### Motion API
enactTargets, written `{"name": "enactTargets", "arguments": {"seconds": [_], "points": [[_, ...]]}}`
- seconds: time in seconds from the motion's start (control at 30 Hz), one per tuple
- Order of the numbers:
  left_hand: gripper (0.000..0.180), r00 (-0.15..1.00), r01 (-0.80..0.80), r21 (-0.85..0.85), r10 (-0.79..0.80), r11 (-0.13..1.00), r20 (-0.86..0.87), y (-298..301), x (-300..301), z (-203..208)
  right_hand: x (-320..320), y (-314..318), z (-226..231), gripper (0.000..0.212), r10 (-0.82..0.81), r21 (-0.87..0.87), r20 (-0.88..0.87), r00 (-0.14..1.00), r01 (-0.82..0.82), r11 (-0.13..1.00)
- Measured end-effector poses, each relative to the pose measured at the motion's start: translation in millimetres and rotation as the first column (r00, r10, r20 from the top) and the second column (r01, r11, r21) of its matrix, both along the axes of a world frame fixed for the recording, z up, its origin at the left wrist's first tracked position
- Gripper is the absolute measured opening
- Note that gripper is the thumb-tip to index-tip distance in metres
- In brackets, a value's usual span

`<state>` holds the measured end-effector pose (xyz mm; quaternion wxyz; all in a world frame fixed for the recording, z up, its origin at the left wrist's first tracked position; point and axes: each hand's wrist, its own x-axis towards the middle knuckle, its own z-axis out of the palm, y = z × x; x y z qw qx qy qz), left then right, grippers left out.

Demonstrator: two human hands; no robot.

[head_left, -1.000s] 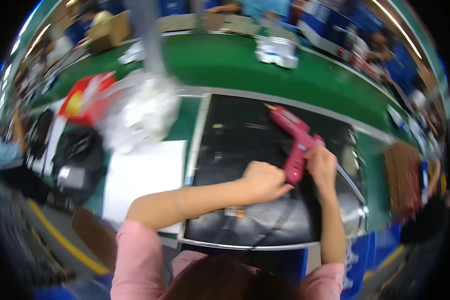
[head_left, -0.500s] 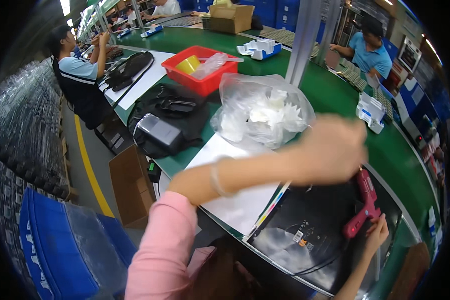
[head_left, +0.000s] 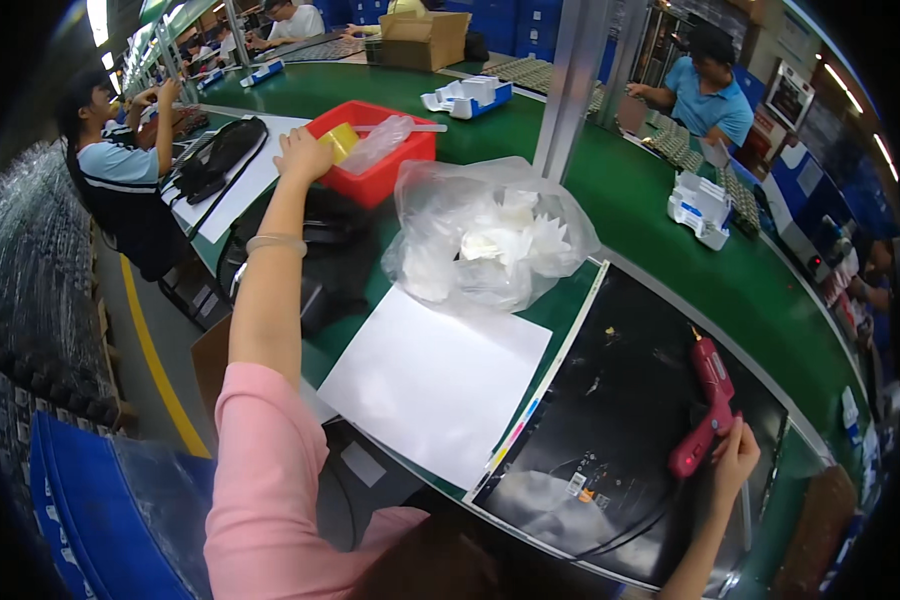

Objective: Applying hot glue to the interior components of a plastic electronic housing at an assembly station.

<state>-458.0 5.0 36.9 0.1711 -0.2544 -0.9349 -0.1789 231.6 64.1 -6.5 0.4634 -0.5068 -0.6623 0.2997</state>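
Far out on the left, my left hand [head_left: 303, 156] closes over the near left corner of a red plastic bin [head_left: 378, 186]. A yellow tape roll [head_left: 342, 142] and crumpled clear plastic [head_left: 382, 144] lie in the bin, the roll right by my fingers. The hand hides part of the rim. My right hand [head_left: 736, 456] grips the handle of a dark red hot glue gun [head_left: 712, 400] with its fingertips. The gun rests over a glossy black sheet [head_left: 610, 400], nozzle pointing away from me.
A clear bag of white scraps [head_left: 490, 240] sits mid-bench, beyond a white paper sheet [head_left: 440, 375]. Black bags and a device lie under my left arm. A metal post [head_left: 570, 90] rises behind the bag. Co-workers sit at left and far right; white-blue trays stand on the green bench.
My left hand has swung from above the black sheet, near the glue gun's nozzle, left and away to the red bin. My right hand stays at the glue gun. The view has shifted.
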Motion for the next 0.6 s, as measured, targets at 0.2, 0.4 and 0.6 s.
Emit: {"name": "enactTargets", "arguments": {"seconds": [0.2, 0.4, 0.6], "points": [[0.049, 0.978, 0.198, 0.060, -0.201, 0.978, 0.054, 13.4, -30.2, -16.9, -3.0, 3.5, 3.5, 0.033, 0.005, -0.018, 0.010, 1.000, -0.004, 1.000], [0.022, 0.872, 0.488, 0.301, -0.441, 0.819, -0.212, 18.8, -17.3, -6.4, -12.6, 10.7, 8.9, 0.034, -0.053, 0.076, -0.052, 0.997, 0.057, 0.995], [0.015, 0.598, 0.766, 0.373, -0.367, 0.524, -0.712, -6.5, 111.4, 76.8, -36.2, 2.6, 68.2, 0.034, -0.014, 0.222, 0.006, 1.000, 0.012, 0.975]]}}
